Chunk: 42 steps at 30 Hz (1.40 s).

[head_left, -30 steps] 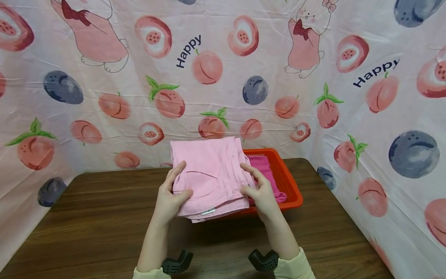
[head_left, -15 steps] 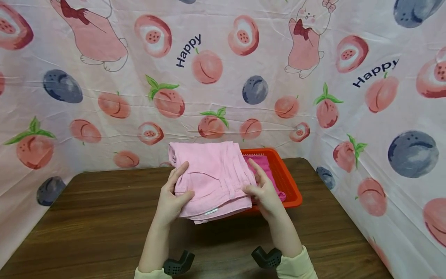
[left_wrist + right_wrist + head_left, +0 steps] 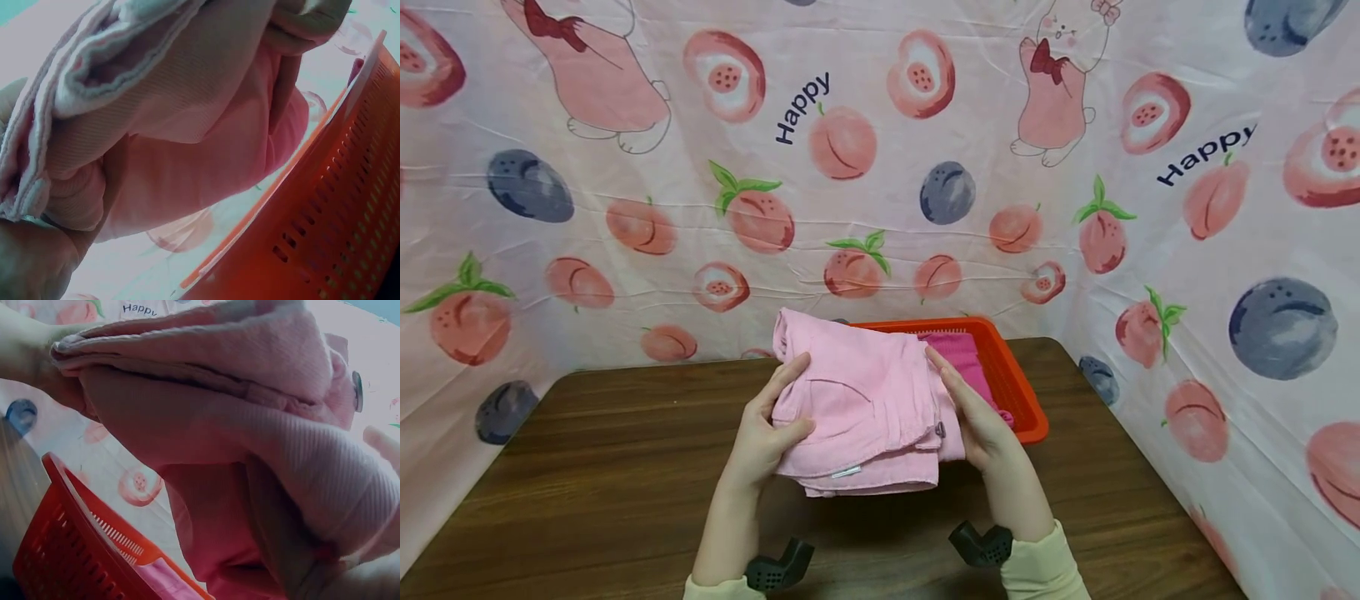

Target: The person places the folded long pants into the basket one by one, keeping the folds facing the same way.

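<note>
A folded pair of light pink trousers (image 3: 857, 408) hangs in the air between both hands, over the table and overlapping the basket in the head view. A pocket seam, a small white label and a dark button show on it. The left hand (image 3: 765, 425) grips the left side, thumb on top. The right hand (image 3: 988, 429) holds the right side, its fingers along the edge and its thumb hidden in the head view. Layered edges of the trousers (image 3: 162, 81) fill much of the left wrist view. From the right wrist, the trousers (image 3: 206, 425) sag in loose folds.
An orange-red slotted plastic basket (image 3: 1018, 392) stands at the back right of the dark wooden table (image 3: 625, 467). Folded magenta cloth (image 3: 958, 354) lies inside it. A fruit-printed cloth (image 3: 880, 200) hangs behind the table and along its right side.
The trousers have tilted, their right side dropping and the button coming into view. The right hand has shifted slightly right, its thumb leaving the top of the cloth. More basket rim shows behind.
</note>
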Available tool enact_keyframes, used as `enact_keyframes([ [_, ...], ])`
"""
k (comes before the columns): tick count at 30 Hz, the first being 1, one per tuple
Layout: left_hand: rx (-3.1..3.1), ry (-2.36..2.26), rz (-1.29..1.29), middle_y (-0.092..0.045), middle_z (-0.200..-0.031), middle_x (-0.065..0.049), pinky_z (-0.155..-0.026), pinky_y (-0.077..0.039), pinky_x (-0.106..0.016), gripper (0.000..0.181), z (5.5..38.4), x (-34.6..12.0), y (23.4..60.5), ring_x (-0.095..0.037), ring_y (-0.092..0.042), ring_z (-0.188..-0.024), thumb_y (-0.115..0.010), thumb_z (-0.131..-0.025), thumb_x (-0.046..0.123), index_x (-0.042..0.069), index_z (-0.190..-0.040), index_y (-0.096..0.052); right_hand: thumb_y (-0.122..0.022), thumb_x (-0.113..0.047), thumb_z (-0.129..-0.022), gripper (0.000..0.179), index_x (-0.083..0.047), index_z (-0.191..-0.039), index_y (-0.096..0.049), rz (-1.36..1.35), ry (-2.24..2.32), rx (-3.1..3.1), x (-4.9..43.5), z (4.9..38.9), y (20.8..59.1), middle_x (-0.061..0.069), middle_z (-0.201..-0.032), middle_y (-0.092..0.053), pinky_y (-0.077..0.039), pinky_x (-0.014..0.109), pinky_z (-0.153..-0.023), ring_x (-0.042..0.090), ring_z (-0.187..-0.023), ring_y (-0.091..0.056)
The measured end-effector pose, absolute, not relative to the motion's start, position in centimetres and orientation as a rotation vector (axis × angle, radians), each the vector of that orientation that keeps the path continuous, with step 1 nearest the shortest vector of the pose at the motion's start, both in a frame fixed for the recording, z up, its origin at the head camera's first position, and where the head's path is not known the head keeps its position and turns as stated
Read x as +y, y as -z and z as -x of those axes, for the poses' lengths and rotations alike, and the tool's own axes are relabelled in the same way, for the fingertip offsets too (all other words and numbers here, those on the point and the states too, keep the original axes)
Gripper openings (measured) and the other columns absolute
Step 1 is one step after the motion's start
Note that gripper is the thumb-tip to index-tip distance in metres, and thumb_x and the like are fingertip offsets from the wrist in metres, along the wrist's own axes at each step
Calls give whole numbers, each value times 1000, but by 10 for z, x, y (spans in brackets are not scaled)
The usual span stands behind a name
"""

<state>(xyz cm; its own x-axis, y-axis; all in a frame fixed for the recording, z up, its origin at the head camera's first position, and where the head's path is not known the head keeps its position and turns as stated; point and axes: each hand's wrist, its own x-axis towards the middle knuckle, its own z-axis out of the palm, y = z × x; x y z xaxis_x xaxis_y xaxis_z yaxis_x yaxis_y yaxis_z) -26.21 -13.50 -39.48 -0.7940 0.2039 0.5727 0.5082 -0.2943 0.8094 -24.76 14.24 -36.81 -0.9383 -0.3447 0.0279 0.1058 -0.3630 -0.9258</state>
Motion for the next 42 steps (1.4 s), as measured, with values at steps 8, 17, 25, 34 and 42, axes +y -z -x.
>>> enact_keyframes([
  [8,-1753,2238,940,-39,-146,-6,-103,-30,-24,73,261,-136,396,-20,-29,-133,-60,-72,-20,0,-140,-46,-48,-14,-96,66,-22,-154,-19,228,2296,1652,136,248,369,11,-152,-18,-43,34,-97,27,-125,-36],
  [17,-1673,2345,891,-42,-146,-2,-99,-36,-25,74,259,-134,393,-19,-36,-126,-57,-74,-21,1,-144,-42,-52,3,-86,79,-25,-153,-24,221,2381,1714,131,242,367,14,-147,-23,-50,32,-85,29,-119,-39],
  [25,-1588,2513,859,-24,-153,-7,-99,-34,-28,79,258,-134,394,-24,-29,-126,-52,-79,-15,10,-150,-31,-51,9,-81,81,-22,-153,-27,258,2466,1810,126,240,367,11,-149,-23,-48,30,-89,29,-123,-32],
  [34,-1006,2930,1100,-31,-142,-8,-79,-49,-26,73,258,-133,393,-14,-54,-99,-27,-91,3,27,-155,-3,-50,13,-82,81,-21,-152,-28,253,2684,1738,123,237,364,7,-148,-24,-49,31,-89,28,-121,-36],
  [42,-766,3049,1008,-12,-152,-10,-105,-27,-36,65,257,-122,394,-22,-33,-130,-23,-96,27,28,-153,7,-47,17,-81,83,-20,-153,-26,251,2900,1725,117,237,364,2,-150,-23,-45,28,-91,25,-124,-33],
])
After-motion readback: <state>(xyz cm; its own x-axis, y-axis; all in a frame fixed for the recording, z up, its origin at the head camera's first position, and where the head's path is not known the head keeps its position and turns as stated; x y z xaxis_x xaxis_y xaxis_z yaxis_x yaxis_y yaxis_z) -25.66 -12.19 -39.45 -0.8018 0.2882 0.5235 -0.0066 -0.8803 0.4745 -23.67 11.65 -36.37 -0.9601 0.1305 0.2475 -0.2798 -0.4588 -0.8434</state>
